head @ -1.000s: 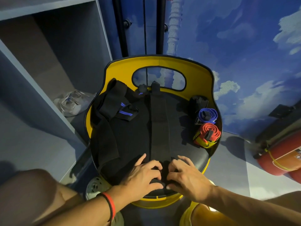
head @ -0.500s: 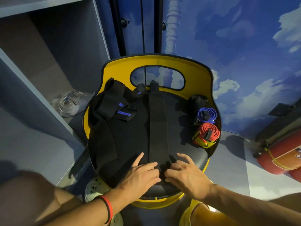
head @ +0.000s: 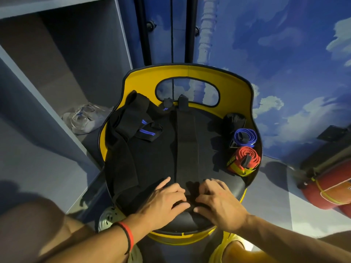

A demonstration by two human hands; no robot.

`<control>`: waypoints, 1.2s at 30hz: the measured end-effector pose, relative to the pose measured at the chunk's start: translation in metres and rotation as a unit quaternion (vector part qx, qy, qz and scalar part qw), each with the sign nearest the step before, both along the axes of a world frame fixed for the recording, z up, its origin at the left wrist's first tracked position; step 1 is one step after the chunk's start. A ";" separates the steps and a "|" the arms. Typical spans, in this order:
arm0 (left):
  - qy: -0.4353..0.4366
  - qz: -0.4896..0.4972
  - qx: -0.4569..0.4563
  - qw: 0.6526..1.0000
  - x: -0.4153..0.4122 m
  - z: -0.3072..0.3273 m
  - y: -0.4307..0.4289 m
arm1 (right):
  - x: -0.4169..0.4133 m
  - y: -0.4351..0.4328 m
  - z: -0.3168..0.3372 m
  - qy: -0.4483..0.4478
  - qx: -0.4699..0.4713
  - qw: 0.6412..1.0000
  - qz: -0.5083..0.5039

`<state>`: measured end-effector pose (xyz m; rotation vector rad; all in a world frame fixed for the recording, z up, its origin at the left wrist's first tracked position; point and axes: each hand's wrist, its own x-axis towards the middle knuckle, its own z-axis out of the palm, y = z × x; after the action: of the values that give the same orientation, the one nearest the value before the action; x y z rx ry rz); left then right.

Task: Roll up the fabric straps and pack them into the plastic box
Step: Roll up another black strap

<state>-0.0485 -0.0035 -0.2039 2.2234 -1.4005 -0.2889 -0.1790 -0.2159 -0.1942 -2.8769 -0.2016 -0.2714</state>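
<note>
Left hand (head: 167,200) and right hand (head: 221,203) bare, forearms too; on the left wrist a thin wristband (head: 128,237) — red beside black.

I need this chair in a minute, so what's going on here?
A person is rolling up a long black strap laid flat down the chair seat. The left hand and right hand both grip its near end, the roll barely begun. A blue roll and a red roll sit at the seat's right edge; loose black straps lie on its left.

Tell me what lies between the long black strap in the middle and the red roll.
Head view: only bare seat separates the black strap from the red roll.
</note>
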 end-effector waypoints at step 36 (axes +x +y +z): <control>0.022 0.039 0.044 0.998 0.026 0.010 -0.014 | 0.035 -0.011 -0.004 0.032 -0.017 0.999 -0.036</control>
<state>-0.0226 -0.0176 -0.1935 2.3218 -1.2978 -0.3779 -0.1441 -0.2271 -0.1984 -2.9245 -0.0915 -0.1893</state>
